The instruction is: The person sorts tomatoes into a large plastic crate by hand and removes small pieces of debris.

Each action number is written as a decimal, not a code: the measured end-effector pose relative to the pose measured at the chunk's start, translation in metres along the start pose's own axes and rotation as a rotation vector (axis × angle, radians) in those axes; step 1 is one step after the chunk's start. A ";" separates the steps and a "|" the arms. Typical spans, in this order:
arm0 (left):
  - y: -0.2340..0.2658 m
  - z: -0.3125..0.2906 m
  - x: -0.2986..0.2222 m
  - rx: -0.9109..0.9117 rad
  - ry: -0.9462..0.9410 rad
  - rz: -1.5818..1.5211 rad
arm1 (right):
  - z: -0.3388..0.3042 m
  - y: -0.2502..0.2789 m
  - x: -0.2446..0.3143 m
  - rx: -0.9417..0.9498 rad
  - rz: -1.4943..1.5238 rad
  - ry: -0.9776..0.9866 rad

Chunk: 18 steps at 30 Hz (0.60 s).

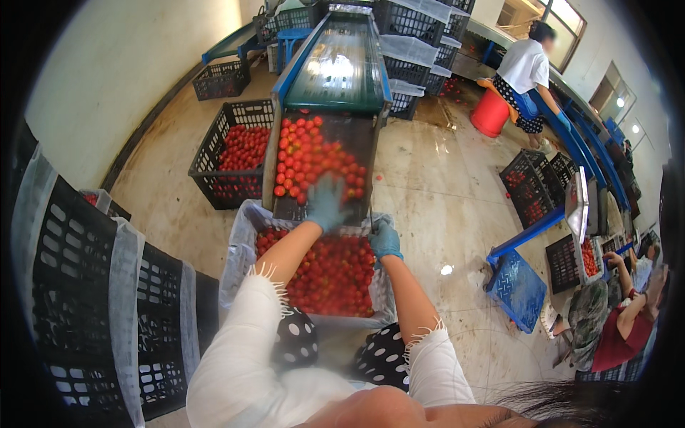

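Small red cherry tomatoes (303, 153) are spread over the dark lower tray of a sloping chute (364, 132). My left hand (326, 205), in a blue-green glove, reaches onto the tray's lower end with fingers spread among the tomatoes, slightly blurred. My right hand (386, 241), gloved alike, is curled at the chute's lower right corner, just above the crate rim; its fingertips are partly hidden. Below my arms stands a crate with a pale plastic liner (239, 246), holding many cherry tomatoes (332, 274).
A black crate of tomatoes (207, 167) stands left of the chute. Stacked black crates (71, 250) rise at my left. A blue platform scale (517, 285) is on the right. One person sits on a red bucket (490, 114); another person in dark red (621, 332) is at the lower right.
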<state>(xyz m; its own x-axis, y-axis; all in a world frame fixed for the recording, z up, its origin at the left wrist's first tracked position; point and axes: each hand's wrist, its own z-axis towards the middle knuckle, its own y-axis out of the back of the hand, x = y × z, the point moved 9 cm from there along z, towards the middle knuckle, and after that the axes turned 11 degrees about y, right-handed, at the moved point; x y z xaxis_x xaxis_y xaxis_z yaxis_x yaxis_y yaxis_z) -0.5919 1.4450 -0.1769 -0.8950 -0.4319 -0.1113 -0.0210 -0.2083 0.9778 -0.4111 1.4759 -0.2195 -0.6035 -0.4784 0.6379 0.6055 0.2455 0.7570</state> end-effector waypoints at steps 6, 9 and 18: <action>0.036 -0.006 -0.018 -0.206 -0.200 -0.231 | -0.001 0.004 0.013 0.004 0.048 0.035; 0.042 0.037 -0.001 -0.247 -0.021 -0.127 | 0.005 0.012 0.012 -0.095 0.120 0.090; 0.010 0.000 -0.006 -0.143 -0.197 -0.043 | 0.013 0.002 -0.007 -0.129 0.190 0.057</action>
<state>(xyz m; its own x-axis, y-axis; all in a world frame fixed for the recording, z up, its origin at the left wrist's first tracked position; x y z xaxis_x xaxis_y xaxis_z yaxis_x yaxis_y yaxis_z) -0.5870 1.4453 -0.1669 -0.9645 -0.2439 -0.1015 -0.0099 -0.3507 0.9364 -0.4124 1.4910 -0.2203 -0.4445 -0.4815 0.7553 0.7690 0.2272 0.5975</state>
